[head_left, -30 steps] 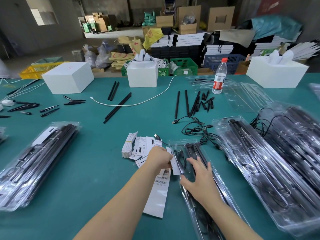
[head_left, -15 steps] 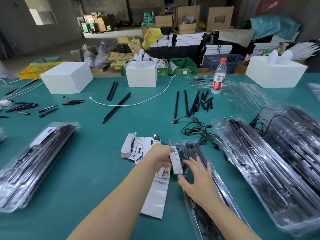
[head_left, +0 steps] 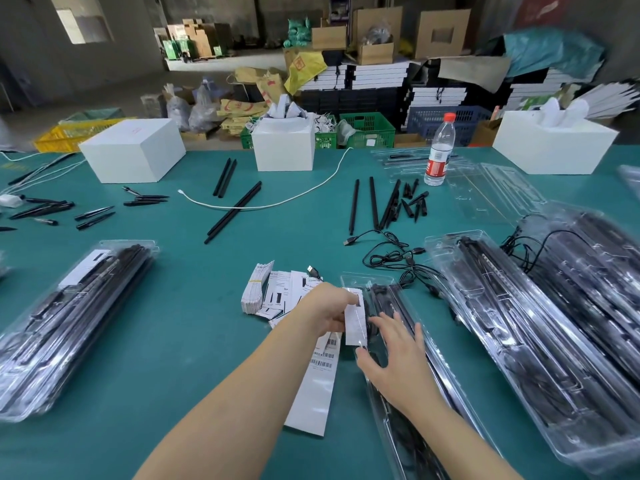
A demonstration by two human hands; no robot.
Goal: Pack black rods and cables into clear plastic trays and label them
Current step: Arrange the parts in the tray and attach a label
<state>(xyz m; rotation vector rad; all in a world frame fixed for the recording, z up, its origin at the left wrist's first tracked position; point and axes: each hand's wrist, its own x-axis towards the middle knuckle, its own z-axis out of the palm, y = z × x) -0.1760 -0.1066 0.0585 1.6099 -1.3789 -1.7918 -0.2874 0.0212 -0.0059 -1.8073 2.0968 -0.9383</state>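
We see the label [head_left: 355, 315] pinched in the left hand [head_left: 329, 311] over the far end of the packed tray [head_left: 391, 327], near the table's front edge. Right hand [head_left: 394, 358] lies flat, fingers straight, on the tray. Risk: label sticks crooked or creases if the tray slides.

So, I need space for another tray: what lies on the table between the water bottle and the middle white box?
In the head view, between the water bottle and the middle white box lie only a white cable and bare green table.
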